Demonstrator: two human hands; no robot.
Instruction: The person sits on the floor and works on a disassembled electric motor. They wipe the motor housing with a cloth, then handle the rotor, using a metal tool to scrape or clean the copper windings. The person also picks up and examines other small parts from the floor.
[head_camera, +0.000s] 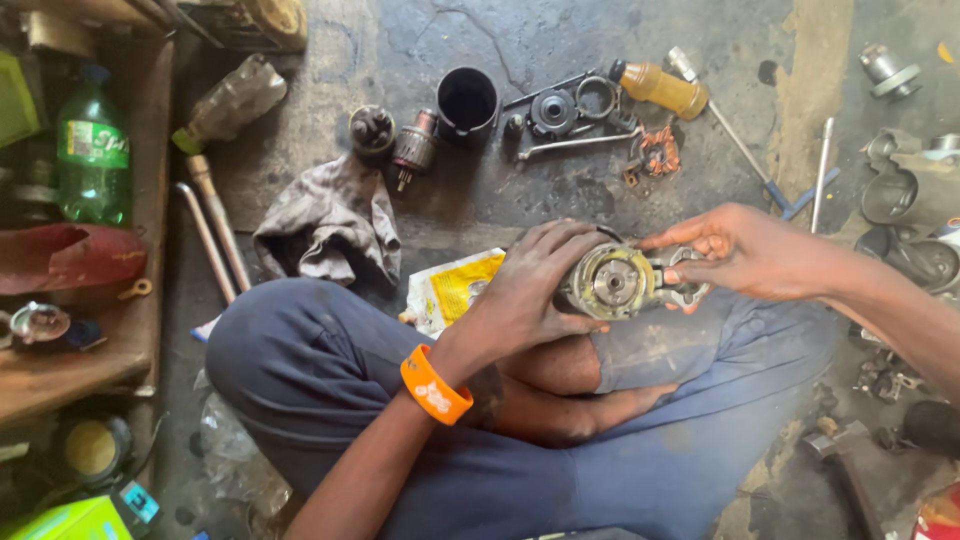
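My left hand (530, 285) wraps around a round metal motor housing (610, 282), its open end with a brass-coloured ring facing up at me. An orange wristband (433, 386) sits on that wrist. My right hand (745, 250) pinches a small grey metal bracket (685, 285) against the right side of the housing. Both hands hover above my crossed legs in blue trousers (320, 370).
On the stained concrete floor lie a grey rag (330, 220), a black cylinder (467, 100), an armature (415, 148), gears and rings (555, 110), an amber bottle (662, 88), long tools (740, 145) and a yellow packet (455, 288). A green bottle (92, 150) stands on the left.
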